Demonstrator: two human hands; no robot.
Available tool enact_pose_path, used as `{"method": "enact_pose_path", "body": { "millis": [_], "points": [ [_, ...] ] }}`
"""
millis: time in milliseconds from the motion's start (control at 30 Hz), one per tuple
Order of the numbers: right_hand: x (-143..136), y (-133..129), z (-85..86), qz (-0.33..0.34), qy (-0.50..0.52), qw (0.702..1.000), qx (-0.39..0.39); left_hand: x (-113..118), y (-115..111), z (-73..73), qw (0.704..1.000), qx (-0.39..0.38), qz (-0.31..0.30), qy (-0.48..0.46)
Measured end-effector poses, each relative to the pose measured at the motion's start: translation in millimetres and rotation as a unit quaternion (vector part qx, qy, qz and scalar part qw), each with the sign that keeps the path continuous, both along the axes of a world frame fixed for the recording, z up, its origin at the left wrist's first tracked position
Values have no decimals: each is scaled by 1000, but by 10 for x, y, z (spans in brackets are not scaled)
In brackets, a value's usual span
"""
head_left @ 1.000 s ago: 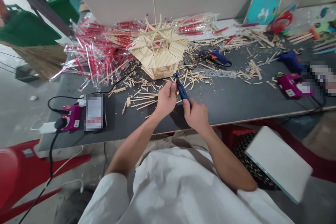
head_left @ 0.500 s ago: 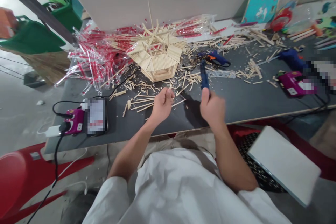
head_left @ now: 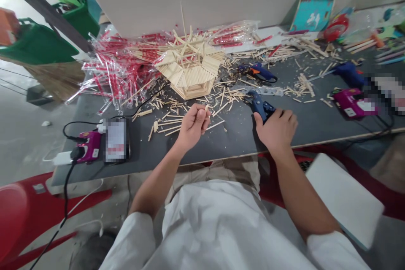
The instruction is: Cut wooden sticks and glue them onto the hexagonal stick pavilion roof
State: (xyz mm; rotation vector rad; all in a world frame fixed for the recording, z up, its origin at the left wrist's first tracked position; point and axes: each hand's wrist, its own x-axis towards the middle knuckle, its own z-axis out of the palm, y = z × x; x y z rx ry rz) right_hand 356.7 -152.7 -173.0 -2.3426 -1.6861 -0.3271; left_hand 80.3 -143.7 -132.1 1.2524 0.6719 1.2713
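right hand (head_left: 276, 128) grip is closed over the back of a blue-handled cutter (head_left: 259, 104), which lies on the desk (head_left: 303, 128) just right-front of the stick model (head_left: 190, 69). left hand (head_left: 193, 124) grip is pinched shut on a short wooden stick piece (head_left: 206, 109), held above the desk in front of the model.

risks as i read them:
- the pinch holds only the end of the piece. any squeeze shift and it drops into the loose sticks (head_left: 171, 114) in front of the model, where it would be hard to pick out.
- cutter nose points toward the model. a careless slide could clip the model's lower wall.
- black cable (head_left: 148, 99) runs left-front of the model, and the left forearm could snag it.
- glue gun (head_left: 261, 71) lies right of the model. can't tell if it's hot.
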Motion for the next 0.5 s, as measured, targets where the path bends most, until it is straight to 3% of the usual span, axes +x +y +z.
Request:
{"method": "enact_pose_path", "body": {
  "millis": [167, 267, 367, 500],
  "points": [
    [7, 53, 4, 45, 30, 998, 23, -36, -26, -31, 995, 70, 51, 57],
    [-160, 41, 185, 158, 119, 978, 71, -33, -30, -56, 990, 84, 74, 81],
    [-509, -38, 468, 279, 316, 901, 99, -25, -41, -64, 986, 91, 90, 112],
    [-989, -110, 744, 365, 568, 736, 48, -26, -65, -48, 980, 73, 105, 152]
  ]
}}
